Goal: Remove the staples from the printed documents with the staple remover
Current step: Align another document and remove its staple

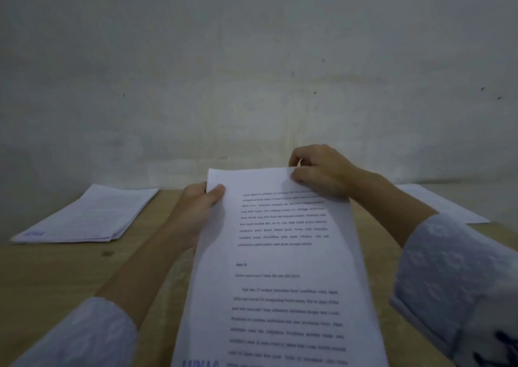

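White printed document (280, 254) (blurred text) held upright.

Plain desk (56, 277) with paper stacks (87, 215): an office.

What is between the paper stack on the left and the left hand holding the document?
Only bare wooden table separates the paper stack from the left hand in the head view.

White printed document (280, 268) (text blurred) held tilted above table; lifted.
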`<state>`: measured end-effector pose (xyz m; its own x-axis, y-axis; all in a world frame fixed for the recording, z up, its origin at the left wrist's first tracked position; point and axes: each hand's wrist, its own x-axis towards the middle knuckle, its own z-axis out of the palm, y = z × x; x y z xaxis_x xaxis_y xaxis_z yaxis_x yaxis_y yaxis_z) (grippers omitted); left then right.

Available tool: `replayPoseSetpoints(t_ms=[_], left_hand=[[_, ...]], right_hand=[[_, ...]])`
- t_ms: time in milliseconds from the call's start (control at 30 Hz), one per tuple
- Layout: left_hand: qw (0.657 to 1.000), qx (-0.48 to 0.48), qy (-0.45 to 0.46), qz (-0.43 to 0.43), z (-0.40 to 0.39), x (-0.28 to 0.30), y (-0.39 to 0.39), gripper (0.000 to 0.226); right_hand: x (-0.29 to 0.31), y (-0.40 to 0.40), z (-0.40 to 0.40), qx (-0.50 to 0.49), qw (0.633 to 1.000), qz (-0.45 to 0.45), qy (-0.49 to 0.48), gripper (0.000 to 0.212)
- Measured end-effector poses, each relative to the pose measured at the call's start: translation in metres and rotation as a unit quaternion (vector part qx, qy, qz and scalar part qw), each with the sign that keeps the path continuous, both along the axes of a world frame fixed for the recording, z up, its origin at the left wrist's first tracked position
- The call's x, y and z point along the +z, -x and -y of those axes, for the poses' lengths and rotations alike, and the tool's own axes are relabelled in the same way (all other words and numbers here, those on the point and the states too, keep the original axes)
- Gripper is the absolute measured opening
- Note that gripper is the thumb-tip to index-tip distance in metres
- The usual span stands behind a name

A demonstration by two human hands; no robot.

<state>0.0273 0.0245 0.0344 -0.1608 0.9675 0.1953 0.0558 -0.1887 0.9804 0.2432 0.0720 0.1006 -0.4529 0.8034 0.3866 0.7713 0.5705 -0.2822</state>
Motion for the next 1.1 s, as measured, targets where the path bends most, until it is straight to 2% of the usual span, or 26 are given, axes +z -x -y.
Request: replayPoseSetpoints(t_ms=[233,367,567,667,1000,1100], left_hand=[[0.995,0.047,0.071,0.06,-0.013,-0.063,0.003,0.02],[0.992,0.054,0.093,0.061,-0.019,-0.08,0.005,0.021],[0.989,-0.027,0.139,0.053,-0.017,-0.098,0.01,0.024],[0.991,-0.007,0.13,0.017,-0.023,-0.105,0.007,0.024],[0.993,-0.004,0.114,0.025,-0.029,-0.107,0.005,0.004],[0.994,-0.005,0.103,0.039,-0.031,-0.107,0.005,0.007]], right_hand=[[-0.063,0.003,-0.018,-0.003,0.997,0.042,0.057,0.007],[-0.083,0.006,-0.028,0.012,0.997,0.051,0.056,0.024],[-0.098,0.011,-0.041,0.027,0.996,0.053,0.066,0.019],[-0.103,0.014,-0.048,0.021,0.996,0.048,0.072,0.016],[-0.116,0.019,-0.057,0.01,0.993,0.031,0.111,0.017],[-0.115,0.019,-0.057,0.018,0.993,0.027,0.11,0.02]])
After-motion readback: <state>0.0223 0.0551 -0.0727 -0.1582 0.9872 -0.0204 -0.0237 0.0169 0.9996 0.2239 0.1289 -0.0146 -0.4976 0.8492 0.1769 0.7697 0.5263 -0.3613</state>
